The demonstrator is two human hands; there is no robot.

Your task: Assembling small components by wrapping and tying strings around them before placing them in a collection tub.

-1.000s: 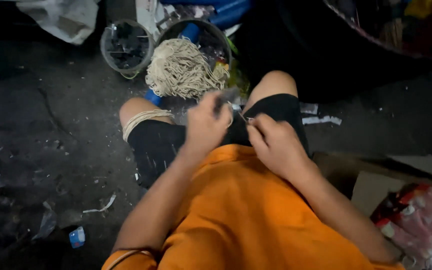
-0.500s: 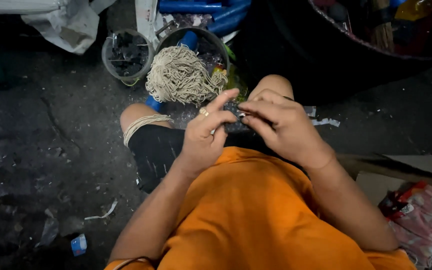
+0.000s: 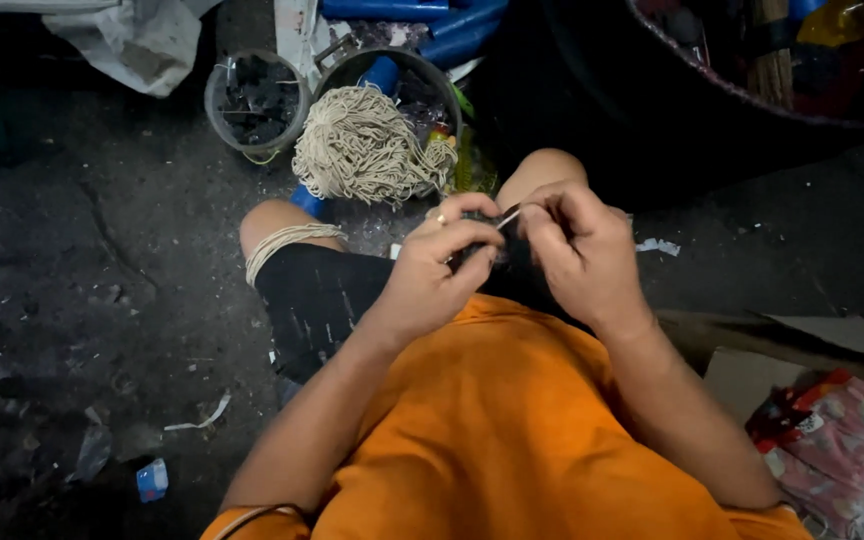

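As you sit, both hands meet over your lap.
Left hand (image 3: pixel 442 265) and right hand (image 3: pixel 577 250) pinch one small dark piece (image 3: pixel 477 250); cream cord bundle (image 3: pixel 367 145) lies ahead.

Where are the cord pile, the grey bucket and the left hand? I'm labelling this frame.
cord pile (image 3: pixel 364 148), head view, middle of the heap.
grey bucket (image 3: pixel 214 100), head view, left rim.
left hand (image 3: pixel 439 265), head view, back of the hand.
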